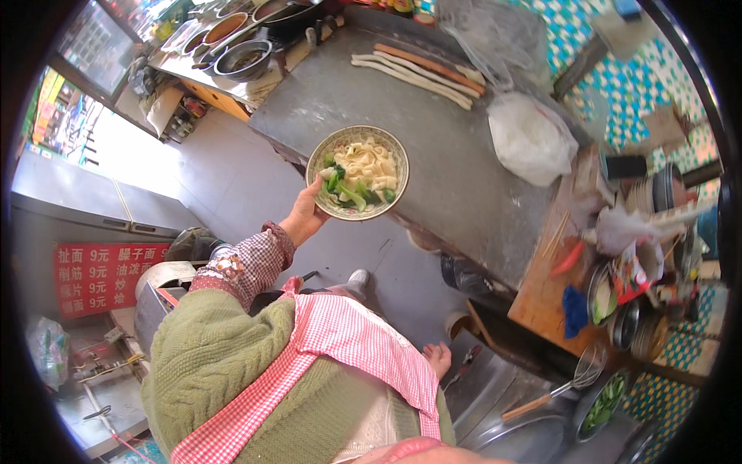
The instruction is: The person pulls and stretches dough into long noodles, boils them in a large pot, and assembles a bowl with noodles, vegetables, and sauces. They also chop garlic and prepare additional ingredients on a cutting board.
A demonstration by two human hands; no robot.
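My left hand [307, 211] grips the near left rim of a patterned bowl [357, 214], with the thumb over the edge. Wide flat noodles [368, 164] fill its upper part, and cooked leafy greens [351, 194] lie along the lower left side. The bowl is held level beside the front edge of a grey worktop [458, 191], partly overlapping it in view. Down at my right side, next to the pink checked apron [371, 342], my right hand [439, 358] hangs with loosely bent fingers and nothing visible in it.
Dough-coloured and brown rods [429, 72] lie at the worktop's back, near a white plastic bag [530, 136]. Seasoning bowls [243, 60] stand upper left. A wooden board [536, 290] holds chopsticks and a blue cloth [574, 311]. At lower right are a whisk [550, 400] and a bowl of greens [603, 406].
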